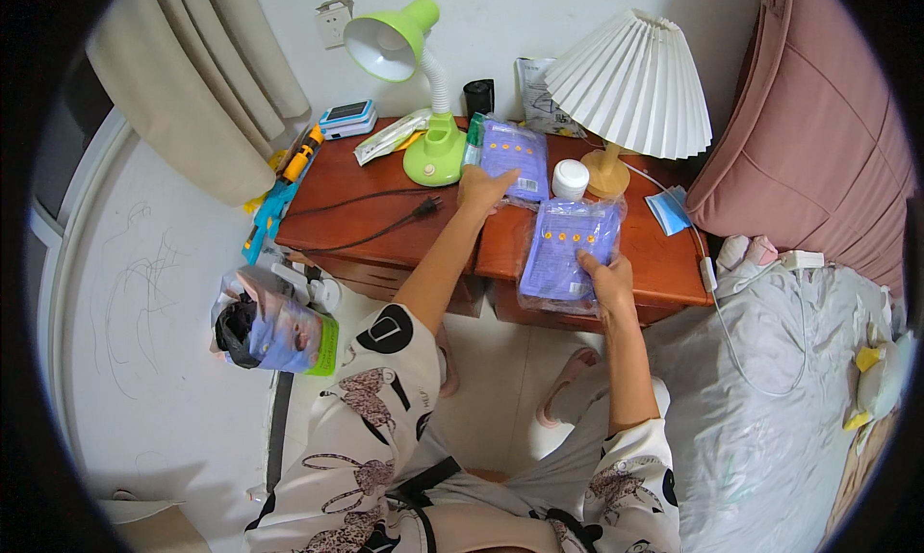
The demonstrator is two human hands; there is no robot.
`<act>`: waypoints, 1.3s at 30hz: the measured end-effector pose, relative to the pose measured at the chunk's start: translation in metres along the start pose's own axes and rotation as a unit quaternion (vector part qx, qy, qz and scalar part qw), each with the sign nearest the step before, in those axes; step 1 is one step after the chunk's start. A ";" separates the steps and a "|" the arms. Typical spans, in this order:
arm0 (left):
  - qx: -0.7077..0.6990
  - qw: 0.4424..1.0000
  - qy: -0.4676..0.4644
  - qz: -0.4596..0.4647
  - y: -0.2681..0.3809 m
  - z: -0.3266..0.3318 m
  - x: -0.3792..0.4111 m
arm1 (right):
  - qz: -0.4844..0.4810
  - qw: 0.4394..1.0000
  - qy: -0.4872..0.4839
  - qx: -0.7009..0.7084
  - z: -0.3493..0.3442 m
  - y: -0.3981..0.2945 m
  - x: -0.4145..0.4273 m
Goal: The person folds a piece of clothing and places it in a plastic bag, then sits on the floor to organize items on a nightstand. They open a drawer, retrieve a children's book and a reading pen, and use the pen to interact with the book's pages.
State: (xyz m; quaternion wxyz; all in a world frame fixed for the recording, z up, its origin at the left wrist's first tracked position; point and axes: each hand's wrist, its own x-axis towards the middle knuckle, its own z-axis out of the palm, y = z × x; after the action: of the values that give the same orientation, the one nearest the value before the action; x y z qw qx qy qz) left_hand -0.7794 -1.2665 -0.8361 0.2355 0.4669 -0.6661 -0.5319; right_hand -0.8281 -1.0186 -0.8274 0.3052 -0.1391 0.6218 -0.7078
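Note:
My right hand (612, 282) grips a flat purple packet (559, 253) in clear plastic by its right edge, thumb on top. The packet is held over the front edge of the red-brown wooden nightstands (372, 205). Farther back, my left hand (485, 189) holds the lower left corner of a second purple packet (514, 152), its thumb lying across the front. A green-and-white packet (474, 140) shows along that packet's left side, partly covered. Just right of the second packet stands a small white lidded jar (570, 179).
A green desk lamp (437, 149) and a pleated-shade lamp (635, 84) stand at the back. A black plug cord (390, 228) lies at left, near a toy gun (278, 199). A blue face mask (670, 211) lies at right, beside the bed (729, 423). A bag (281, 329) sits lower left.

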 end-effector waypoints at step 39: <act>-0.378 0.914 -0.133 -0.066 -0.033 -0.109 -0.131 | 0.033 0.988 -0.057 0.140 0.052 -0.008 -0.001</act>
State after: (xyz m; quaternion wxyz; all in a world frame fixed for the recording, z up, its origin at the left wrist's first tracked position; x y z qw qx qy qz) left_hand -0.6195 -1.2051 -0.8078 0.2678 0.3112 -0.4079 -0.8155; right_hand -0.7994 -1.0588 -0.8097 0.3795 -0.1147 0.5026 -0.7682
